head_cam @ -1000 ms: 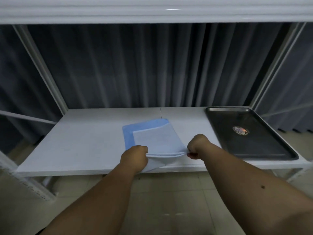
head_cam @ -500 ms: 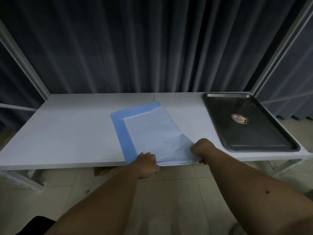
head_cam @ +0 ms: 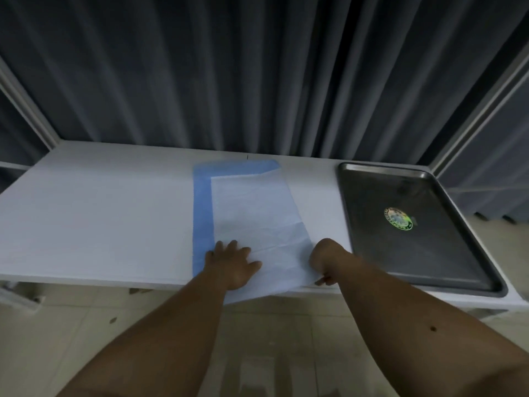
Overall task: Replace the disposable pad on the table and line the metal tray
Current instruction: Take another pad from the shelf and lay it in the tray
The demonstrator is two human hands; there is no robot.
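Note:
A folded disposable pad (head_cam: 254, 213), blue with a white face on top, lies on the white table (head_cam: 94, 213), its near edge hanging over the table's front. My left hand (head_cam: 232, 262) lies flat with spread fingers on the pad's near left part. My right hand (head_cam: 326, 259) is curled at the pad's near right corner and pinches its edge. The dark metal tray (head_cam: 440, 247) with a round sticker (head_cam: 398, 218) sits bare at the table's right end.
Dark grey curtains (head_cam: 257, 75) hang right behind the table. White frame posts (head_cam: 25, 107) rise at both back corners. Tiled floor (head_cam: 257, 325) shows below the table's front edge.
My left hand let go of the pad's edge and now lies flat on it. The pad lies further onto the table. The view came closer and tilted down.

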